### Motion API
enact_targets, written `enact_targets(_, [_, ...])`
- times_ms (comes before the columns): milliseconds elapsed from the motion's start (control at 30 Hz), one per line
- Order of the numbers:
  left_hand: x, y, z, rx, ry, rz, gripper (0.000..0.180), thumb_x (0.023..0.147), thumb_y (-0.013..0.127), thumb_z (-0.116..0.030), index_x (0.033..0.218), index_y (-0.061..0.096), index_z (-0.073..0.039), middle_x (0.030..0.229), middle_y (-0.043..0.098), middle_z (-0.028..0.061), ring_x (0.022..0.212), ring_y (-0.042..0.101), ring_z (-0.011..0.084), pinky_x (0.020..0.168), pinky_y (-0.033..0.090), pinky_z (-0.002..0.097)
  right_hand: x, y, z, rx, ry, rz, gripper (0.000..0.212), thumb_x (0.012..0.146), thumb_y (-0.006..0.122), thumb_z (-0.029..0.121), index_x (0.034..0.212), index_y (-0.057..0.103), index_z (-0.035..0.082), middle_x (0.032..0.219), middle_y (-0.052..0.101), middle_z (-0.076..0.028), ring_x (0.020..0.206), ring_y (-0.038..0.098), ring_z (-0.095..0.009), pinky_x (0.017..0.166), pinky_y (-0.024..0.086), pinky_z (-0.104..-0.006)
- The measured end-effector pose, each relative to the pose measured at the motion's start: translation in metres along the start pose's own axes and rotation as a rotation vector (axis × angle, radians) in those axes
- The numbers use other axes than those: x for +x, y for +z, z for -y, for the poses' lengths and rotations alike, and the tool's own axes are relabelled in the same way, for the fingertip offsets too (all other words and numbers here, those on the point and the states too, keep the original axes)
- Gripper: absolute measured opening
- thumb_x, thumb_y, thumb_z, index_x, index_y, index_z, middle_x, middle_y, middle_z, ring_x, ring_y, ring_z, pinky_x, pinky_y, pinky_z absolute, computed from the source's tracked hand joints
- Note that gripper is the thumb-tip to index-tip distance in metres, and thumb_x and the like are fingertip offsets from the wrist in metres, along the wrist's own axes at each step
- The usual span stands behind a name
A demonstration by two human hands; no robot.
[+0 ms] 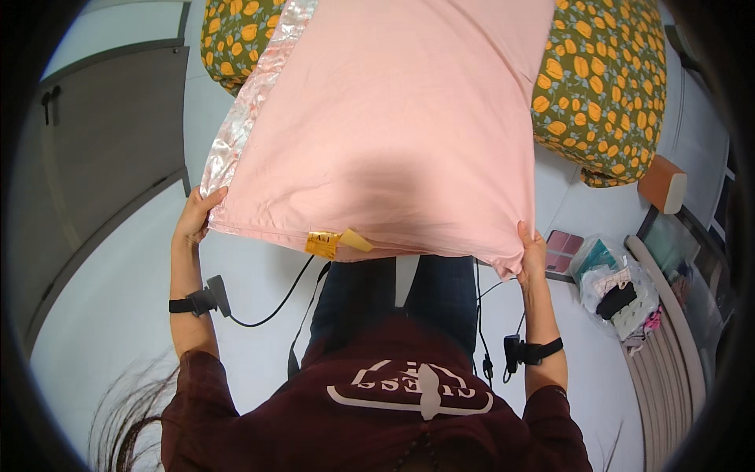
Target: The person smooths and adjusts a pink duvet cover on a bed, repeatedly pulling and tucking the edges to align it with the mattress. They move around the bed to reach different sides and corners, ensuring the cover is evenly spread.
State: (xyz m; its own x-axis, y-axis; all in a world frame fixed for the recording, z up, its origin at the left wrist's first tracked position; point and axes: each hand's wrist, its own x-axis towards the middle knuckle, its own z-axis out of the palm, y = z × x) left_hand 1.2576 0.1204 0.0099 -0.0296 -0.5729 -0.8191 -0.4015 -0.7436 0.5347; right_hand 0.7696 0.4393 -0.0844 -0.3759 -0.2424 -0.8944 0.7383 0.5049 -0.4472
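Observation:
A large pink cloth, which looks like a sheet or quilt cover, stretches between my two hands. My left hand is closed on its near left corner, where a shiny pale pink band runs along the side. At the near right corner my right hand grips a bunched fold. A yellow label and a paler tag hang from the near edge. The far part of the cloth lies over green bedding with a yellow flower print and runs out of view.
On the right, an orange-brown box-like block stands by the bed. Near it are a pink flat panel, maybe a scale, and a clear plastic bag of clothes. A grey door is at left. Cables hang from straps on both forearms.

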Motion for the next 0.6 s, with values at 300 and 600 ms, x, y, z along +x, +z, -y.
enact_targets(300, [-0.002, 0.004, 0.006, 0.083, 0.073, 0.042, 0.033, 0.08, 0.068, -0.021, 0.101, 0.057, 0.002, 0.079, 0.063, 0.0043, 0.051, 0.057, 0.0045, 0.035, 0.041, 0.0174, -0.041, -0.011, 0.016, 0.03, -0.271, -0.003, 0.031, 0.086, 0.054, 0.002, 0.114, 0.04, 0.007, 0.099, 0.058, -0.018, 0.081, 0.062, -0.021, 0.069, 0.055, -0.0334])
enact_targets(600, [-0.017, 0.006, -0.003, -0.122, 0.25, 0.173, 0.036, 0.081, 0.067, -0.017, 0.108, 0.055, 0.004, 0.099, 0.063, 0.0094, 0.08, 0.063, 0.0144, 0.069, 0.052, 0.0266, -0.076, -0.032, 0.053, 0.076, -0.349, 0.228, 0.01, 0.083, 0.049, -0.004, 0.081, 0.057, 0.002, 0.086, 0.06, -0.008, 0.072, 0.06, -0.013, 0.064, 0.053, -0.0249])
